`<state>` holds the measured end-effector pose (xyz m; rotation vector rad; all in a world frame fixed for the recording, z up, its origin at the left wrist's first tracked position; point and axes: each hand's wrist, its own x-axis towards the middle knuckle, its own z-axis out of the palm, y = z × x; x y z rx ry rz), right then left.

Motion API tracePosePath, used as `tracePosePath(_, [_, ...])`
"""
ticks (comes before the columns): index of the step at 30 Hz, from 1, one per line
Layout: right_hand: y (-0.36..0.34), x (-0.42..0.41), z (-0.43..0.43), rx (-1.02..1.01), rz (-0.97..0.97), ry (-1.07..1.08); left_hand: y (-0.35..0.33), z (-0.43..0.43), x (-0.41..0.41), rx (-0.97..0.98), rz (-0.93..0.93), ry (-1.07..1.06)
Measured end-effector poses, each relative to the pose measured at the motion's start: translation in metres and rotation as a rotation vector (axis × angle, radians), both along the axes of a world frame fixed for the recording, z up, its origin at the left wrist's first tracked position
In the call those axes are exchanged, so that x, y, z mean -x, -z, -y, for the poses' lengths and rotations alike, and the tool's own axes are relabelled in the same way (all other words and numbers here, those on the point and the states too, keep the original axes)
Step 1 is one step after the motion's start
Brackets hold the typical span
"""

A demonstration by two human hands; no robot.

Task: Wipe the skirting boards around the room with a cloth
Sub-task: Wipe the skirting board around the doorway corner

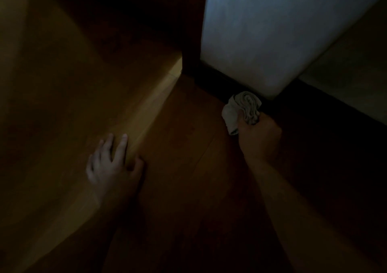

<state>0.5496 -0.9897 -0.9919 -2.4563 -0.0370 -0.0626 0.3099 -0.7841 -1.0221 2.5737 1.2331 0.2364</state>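
Observation:
The scene is very dark. A pale bunched cloth (243,109) is gripped in my right hand (258,138), and its front presses against the dark skirting board (219,86) at the foot of a whitish wall corner (272,42). The skirting continues as a dark band to the right (326,113) around that corner. My left hand (114,164) lies with fingers spread flat against a yellowish-brown panel (62,105) on the left, holding nothing.
A brown wooden floor (184,168) runs between the left panel and the wall. A dark wooden post or door frame (192,32) stands left of the white wall, with a narrow lit gap (178,67) at its foot.

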Motion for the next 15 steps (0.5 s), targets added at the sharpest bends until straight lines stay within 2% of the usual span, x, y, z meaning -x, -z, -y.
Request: tracePosePath(15, [-0.004,-0.007,-0.041,-0.038,-0.026,-0.040,-0.004,0.002,-0.002,-0.014,0.044,-0.003])
